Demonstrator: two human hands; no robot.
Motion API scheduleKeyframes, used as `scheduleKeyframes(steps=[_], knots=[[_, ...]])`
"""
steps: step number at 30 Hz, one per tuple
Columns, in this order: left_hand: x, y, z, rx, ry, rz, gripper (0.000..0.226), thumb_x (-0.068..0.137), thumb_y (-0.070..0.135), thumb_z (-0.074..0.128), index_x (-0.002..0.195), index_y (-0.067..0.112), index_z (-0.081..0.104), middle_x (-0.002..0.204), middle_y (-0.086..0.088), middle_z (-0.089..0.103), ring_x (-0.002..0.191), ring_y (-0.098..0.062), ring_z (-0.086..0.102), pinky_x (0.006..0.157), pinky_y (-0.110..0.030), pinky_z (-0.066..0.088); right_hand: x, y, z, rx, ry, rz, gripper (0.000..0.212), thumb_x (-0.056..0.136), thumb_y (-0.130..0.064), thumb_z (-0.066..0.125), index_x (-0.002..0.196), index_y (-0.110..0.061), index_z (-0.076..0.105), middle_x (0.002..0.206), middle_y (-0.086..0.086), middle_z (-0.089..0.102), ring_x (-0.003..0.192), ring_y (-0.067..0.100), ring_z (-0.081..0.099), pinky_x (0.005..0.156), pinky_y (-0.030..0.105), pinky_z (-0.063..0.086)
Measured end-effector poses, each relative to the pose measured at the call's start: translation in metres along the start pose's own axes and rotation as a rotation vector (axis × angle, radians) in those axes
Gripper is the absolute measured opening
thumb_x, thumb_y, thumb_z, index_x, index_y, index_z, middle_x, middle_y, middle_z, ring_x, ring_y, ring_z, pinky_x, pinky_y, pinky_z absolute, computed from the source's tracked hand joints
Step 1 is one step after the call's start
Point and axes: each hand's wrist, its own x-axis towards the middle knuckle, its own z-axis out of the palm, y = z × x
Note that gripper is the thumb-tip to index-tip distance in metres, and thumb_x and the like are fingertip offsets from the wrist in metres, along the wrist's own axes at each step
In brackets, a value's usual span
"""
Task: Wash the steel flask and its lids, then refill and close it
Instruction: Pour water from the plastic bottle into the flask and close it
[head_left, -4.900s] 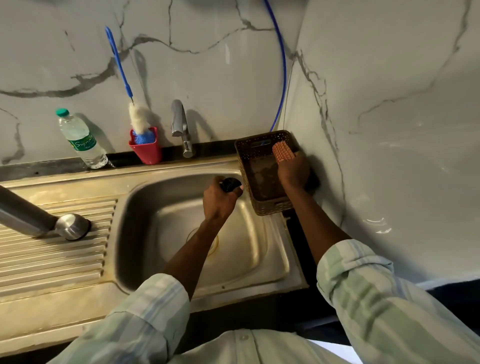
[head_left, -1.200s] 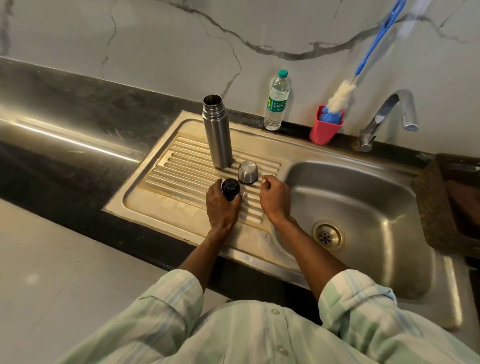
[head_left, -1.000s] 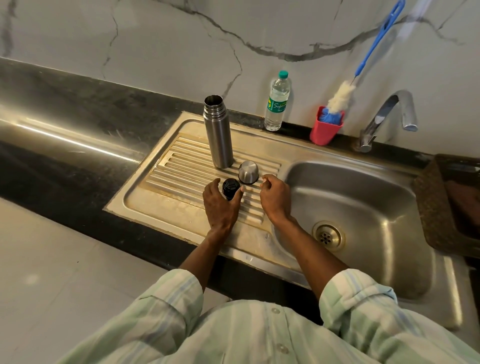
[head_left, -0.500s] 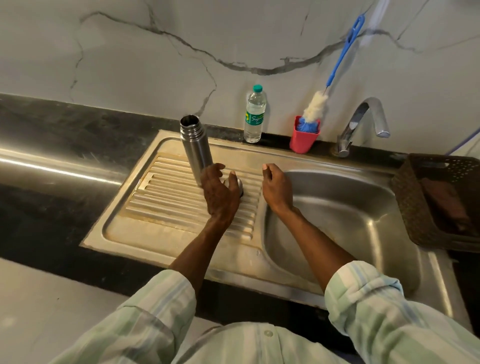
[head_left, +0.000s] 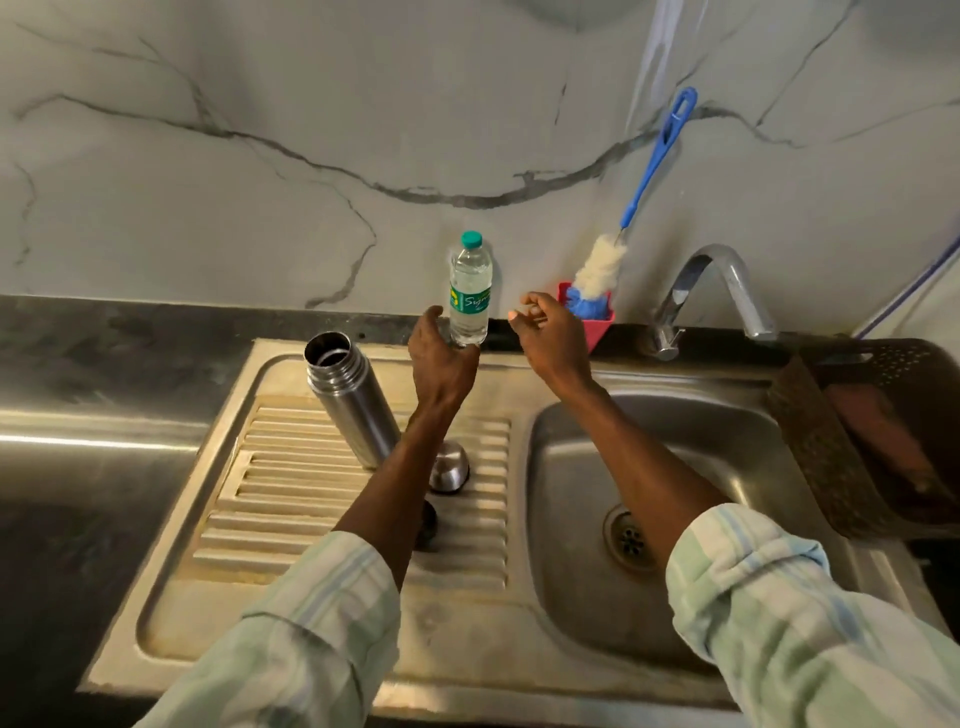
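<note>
The steel flask (head_left: 350, 400) stands upright and uncapped on the ribbed draining board (head_left: 291, 493) left of centre in the frame, its open mouth facing up, with its steel cup lid (head_left: 449, 470) just below and to its right and the small black stopper (head_left: 428, 522) lower still, mostly hidden under your left forearm. Your left hand (head_left: 441, 358) is at the foot of the plastic water bottle (head_left: 470, 291) standing against the wall at upper centre, thumb on one side and fingers curving round the base, though whether you have a firm grip yet I cannot tell. Your right hand (head_left: 550, 338) hovers just right of the bottle with fingers loosely curled and nothing in it, in front of the red holder (head_left: 597, 322) with the bottle brush (head_left: 600, 267). The washing looks done to me, and the refill is the step in hand. Expect the bottle to be light, thin-walled and squashy, so take it round the middle at the label rather than low at the base, and use your free hand on the green cap. The flask is rigid and likely slick with water on polished steel; it is tall and narrow on an uneven ribbed surface, so it could tip. Steady it round the upper body just below the neck rings while you pour. The basin (head_left: 727, 467) and tap (head_left: 711, 291) lie to the right.
</note>
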Motion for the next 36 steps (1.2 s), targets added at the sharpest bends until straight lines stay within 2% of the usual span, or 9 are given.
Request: scheduleKeyframes(steps=[3, 8, 11, 17, 22, 26, 31, 34, 36], knots=[[0.026, -0.005, 0.009, -0.012, -0.054, 0.000, 0.073, 0.085, 0.017, 0.074, 0.148, 0.009, 0.037, 0.150, -0.013, 0.044, 0.137, -0.028, 0.039, 0.112, -0.039, 0.035, 0.028, -0.004, 0.011, 0.012, -0.072, 0.044, 0.052, 0.088, -0.033, 0.071, 0.131, -0.011, 0.054, 0.121, 0.006, 0.061, 0.102, 0.019, 0.060, 0.088, 0.032, 0.053], [0.052, -0.012, 0.013, -0.120, -0.058, -0.041, 0.065, 0.090, 0.011, 0.066, 0.149, 0.008, 0.039, 0.151, -0.010, 0.046, 0.136, -0.025, 0.045, 0.108, -0.031, 0.037, 0.060, -0.002, 0.037, -0.015, -0.181, 0.038, 0.074, 0.080, -0.032, 0.079, 0.140, -0.009, 0.043, 0.135, 0.007, 0.052, 0.118, 0.019, 0.053, 0.092, 0.028, 0.045], [0.064, -0.021, 0.017, -0.187, -0.067, -0.087, 0.067, 0.089, 0.018, 0.070, 0.149, 0.010, 0.041, 0.150, -0.008, 0.048, 0.133, -0.025, 0.049, 0.111, -0.039, 0.042, 0.074, -0.004, 0.054, 0.030, -0.150, 0.011, 0.082, 0.072, -0.038, 0.084, 0.138, -0.011, 0.045, 0.134, 0.007, 0.052, 0.120, 0.019, 0.052, 0.100, 0.034, 0.046], [0.069, -0.028, 0.019, -0.210, -0.115, -0.063, 0.067, 0.090, 0.016, 0.068, 0.150, 0.009, 0.038, 0.150, -0.011, 0.048, 0.132, -0.024, 0.051, 0.110, -0.035, 0.044, 0.086, -0.008, 0.067, 0.048, -0.098, -0.040, 0.073, 0.070, -0.038, 0.086, 0.130, -0.010, 0.053, 0.125, 0.007, 0.056, 0.111, 0.015, 0.055, 0.093, 0.026, 0.048], [0.067, -0.026, 0.020, -0.209, -0.212, -0.052, 0.068, 0.080, 0.016, 0.064, 0.145, 0.015, 0.044, 0.138, -0.004, 0.060, 0.123, -0.017, 0.059, 0.106, -0.041, 0.049, 0.084, -0.013, 0.068, 0.016, -0.067, -0.008, 0.062, 0.072, -0.036, 0.084, 0.123, -0.011, 0.060, 0.115, 0.004, 0.068, 0.103, 0.019, 0.065, 0.090, 0.035, 0.055], [0.055, -0.015, 0.013, -0.175, -0.326, -0.033, 0.077, 0.082, 0.004, 0.070, 0.150, 0.015, 0.035, 0.141, -0.007, 0.056, 0.125, -0.022, 0.058, 0.106, -0.043, 0.049, 0.067, -0.020, 0.054, -0.055, -0.020, 0.014, 0.061, 0.074, -0.040, 0.081, 0.124, -0.011, 0.061, 0.116, 0.005, 0.069, 0.103, 0.020, 0.066, 0.088, 0.034, 0.056], [0.007, 0.005, -0.002, -0.141, -0.343, 0.056, 0.084, 0.079, 0.020, 0.082, 0.149, 0.015, 0.036, 0.137, -0.005, 0.060, 0.116, -0.019, 0.063, 0.100, -0.035, 0.053, 0.018, -0.039, 0.007, -0.083, -0.006, 0.051, 0.057, 0.073, -0.042, 0.082, 0.118, -0.012, 0.065, 0.113, 0.005, 0.070, 0.102, 0.021, 0.066, 0.088, 0.032, 0.055], [-0.038, 0.025, -0.009, -0.195, -0.341, 0.128, 0.076, 0.074, 0.016, 0.086, 0.139, 0.013, 0.047, 0.123, 0.001, 0.065, 0.102, -0.011, 0.065, 0.090, -0.025, 0.054, -0.032, -0.052, -0.028, -0.082, -0.019, 0.040, 0.053, 0.074, -0.042, 0.082, 0.115, -0.012, 0.065, 0.111, 0.003, 0.071, 0.099, 0.018, 0.066, 0.082, 0.023, 0.050], [-0.074, 0.035, -0.013, -0.254, -0.322, 0.125, 0.076, 0.070, 0.018, 0.089, 0.134, 0.013, 0.049, 0.120, 0.000, 0.066, 0.102, -0.013, 0.066, 0.089, -0.028, 0.055, -0.071, -0.058, -0.050, -0.084, -0.011, 0.038, 0.052, 0.073, -0.047, 0.081, 0.111, -0.014, 0.067, 0.106, 0.002, 0.072, 0.095, 0.017, 0.067, 0.081, 0.025, 0.051]])
